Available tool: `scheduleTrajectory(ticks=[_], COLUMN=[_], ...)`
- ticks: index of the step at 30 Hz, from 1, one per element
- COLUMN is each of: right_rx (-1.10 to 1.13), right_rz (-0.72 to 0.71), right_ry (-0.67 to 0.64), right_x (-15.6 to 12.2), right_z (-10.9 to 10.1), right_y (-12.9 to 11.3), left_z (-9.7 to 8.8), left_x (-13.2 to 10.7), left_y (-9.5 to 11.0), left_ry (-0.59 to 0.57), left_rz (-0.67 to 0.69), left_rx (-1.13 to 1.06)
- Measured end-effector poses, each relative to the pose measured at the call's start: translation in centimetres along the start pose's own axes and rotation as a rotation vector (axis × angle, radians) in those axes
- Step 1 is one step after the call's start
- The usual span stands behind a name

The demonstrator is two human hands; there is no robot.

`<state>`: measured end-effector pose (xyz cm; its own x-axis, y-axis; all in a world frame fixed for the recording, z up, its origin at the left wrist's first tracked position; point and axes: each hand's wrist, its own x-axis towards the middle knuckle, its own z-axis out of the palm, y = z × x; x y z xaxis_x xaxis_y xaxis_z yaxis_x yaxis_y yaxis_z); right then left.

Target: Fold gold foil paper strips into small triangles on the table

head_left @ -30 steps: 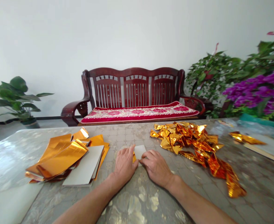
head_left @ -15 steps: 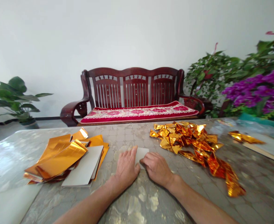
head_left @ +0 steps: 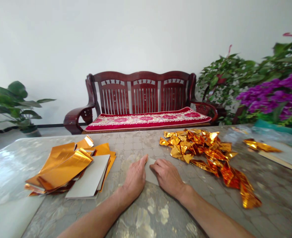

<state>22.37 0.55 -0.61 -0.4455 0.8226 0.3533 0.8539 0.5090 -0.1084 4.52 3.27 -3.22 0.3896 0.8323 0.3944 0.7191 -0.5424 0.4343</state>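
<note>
Between the two bare hands, we are seeing a small pale sheet (head_left: 150, 176) lying flat on the patterned surface (head_left: 141, 219), partly covered by the fingers. The left hand (head_left: 136, 175) is resting along the sheet's left side, its fingers close together and pointing forward. The right hand (head_left: 167, 175) is touching the right side, its fingers curled inward. We are observing the left grip nearly straight and the right grip drawn in — whether either is pinching the sheet, we cannot tell.

To the left, we are noting a loose stack of gold foil sheets (head_left: 65, 167), some showing grey-white backs. To the right, a heap of folded gold pieces (head_left: 200, 148) is spreading toward the near side, well apart from the stack; farther right, another folded piece (head_left: 261, 145) is lying by itself. Beyond the surface, a dark wooden settee (head_left: 144, 97) is standing against the wall, a red patterned cover (head_left: 148, 119) lying on its seat.
</note>
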Motion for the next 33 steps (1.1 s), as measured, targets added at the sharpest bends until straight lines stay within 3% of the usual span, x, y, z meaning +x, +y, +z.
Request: scheduleTrajectory(ticks=[15, 25, 29, 33], right_rx=[0.063, 0.024, -0.01, -0.078], right_rz=[-0.072, -0.088, -0.082, -0.018], right_ry=[-0.05, -0.104, -0.123, -0.121], right_x=[0.1, 0.3, 0.4, 0.4], right_z=[-0.4, -1.3, -1.4, -0.9], right_y=[0.1, -0.3, -0.6, -0.9], left_z=[0.0, -1.3, -1.7, -2.3], left_x=[-0.2, 0.2, 0.1, -0.2], left_y=[-0.1, 0.2, 0.6, 1.3], left_ry=[-0.018, -0.017, 0.026, 0.098], left_rz=[-0.006, 0.014, 0.063, 0.204], left_rx=[-0.161, 0.032, 0.063, 0.017])
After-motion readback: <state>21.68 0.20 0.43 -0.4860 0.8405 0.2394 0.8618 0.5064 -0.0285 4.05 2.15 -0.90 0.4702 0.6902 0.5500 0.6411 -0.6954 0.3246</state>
